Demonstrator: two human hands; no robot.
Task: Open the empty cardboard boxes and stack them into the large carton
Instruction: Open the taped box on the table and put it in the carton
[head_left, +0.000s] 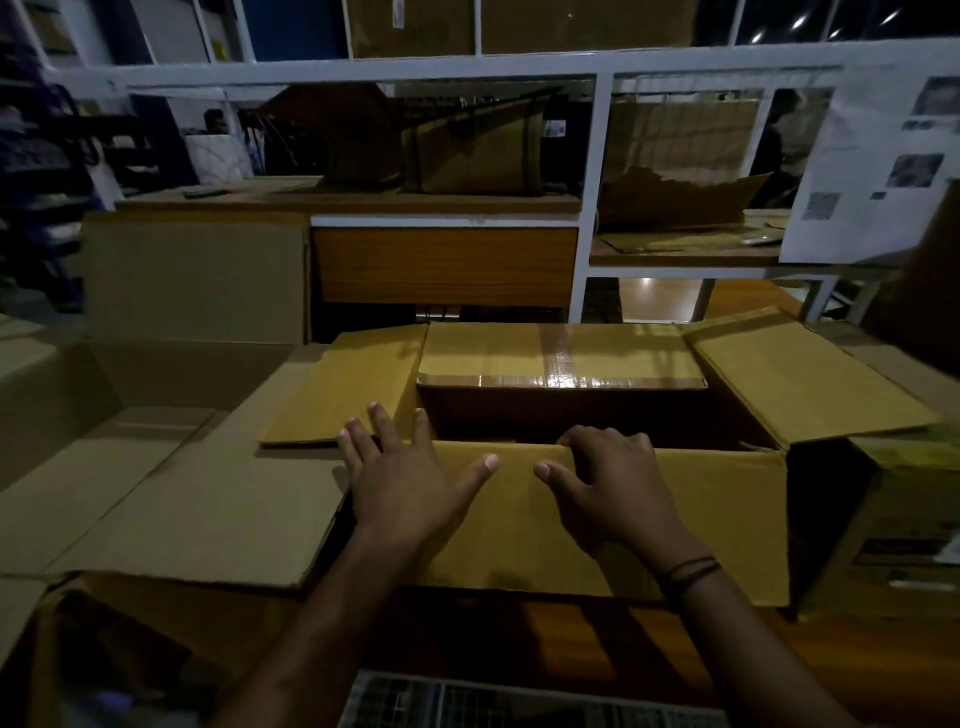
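My left hand (410, 475) lies spread flat, my right hand (613, 483) curls over the tan cardboard box's six-o'clock flap (727, 519), folding it outward.

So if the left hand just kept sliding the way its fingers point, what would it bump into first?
Probably the left side flap of the open box. The left hand lies spread, fingers pointing up and away, their tips already at that flap's near edge. Depth is hard to judge here.

Bare forearms (dark cord bands (693, 570), right wrist)
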